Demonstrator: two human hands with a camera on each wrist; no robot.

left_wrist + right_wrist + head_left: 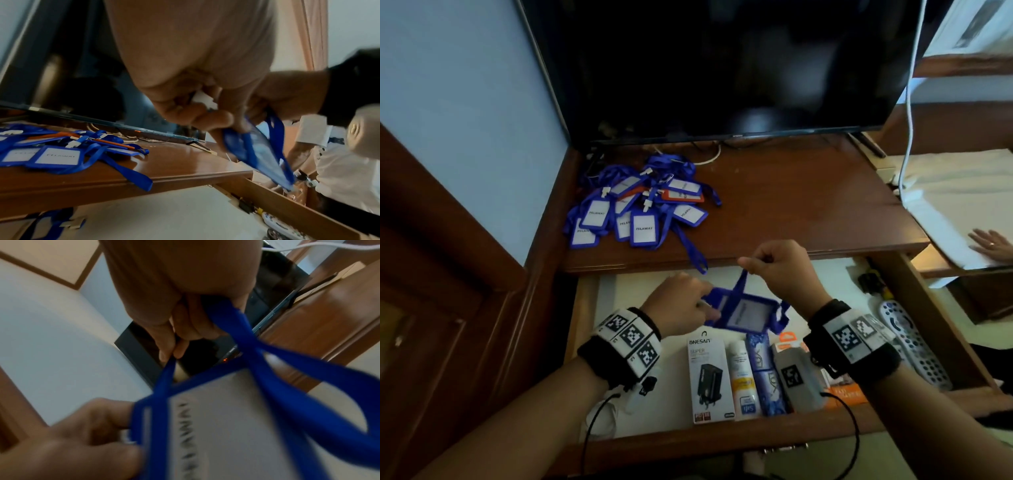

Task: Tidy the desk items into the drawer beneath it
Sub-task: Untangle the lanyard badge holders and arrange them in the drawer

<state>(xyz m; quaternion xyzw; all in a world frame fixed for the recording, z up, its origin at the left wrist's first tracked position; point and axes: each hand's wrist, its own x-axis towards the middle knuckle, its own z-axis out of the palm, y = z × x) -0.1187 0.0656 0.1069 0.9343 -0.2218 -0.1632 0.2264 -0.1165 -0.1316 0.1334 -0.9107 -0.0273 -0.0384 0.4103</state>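
Over the open drawer (599, 346) I hold a blue badge holder (748, 313) with a white card in it. My left hand (700, 301) pinches the holder's left end, by its white clip (202, 99). My right hand (760, 263) is higher and pinches the blue lanyard strap (741, 281), which loops around the holder (226, 426). A pile of blue and orange badge holders with lanyards (640, 205) lies on the desk's left part (51, 154). One strap of the pile hangs over the desk edge (697, 255).
The drawer holds a charger box (709, 377), a spray can (743, 380), a blue packet (763, 373), an orange packet (846, 390) and a white remote (914, 346). A dark screen (722, 68) stands at the desk's back. Another person's hand (991, 243) rests on white paper at the right.
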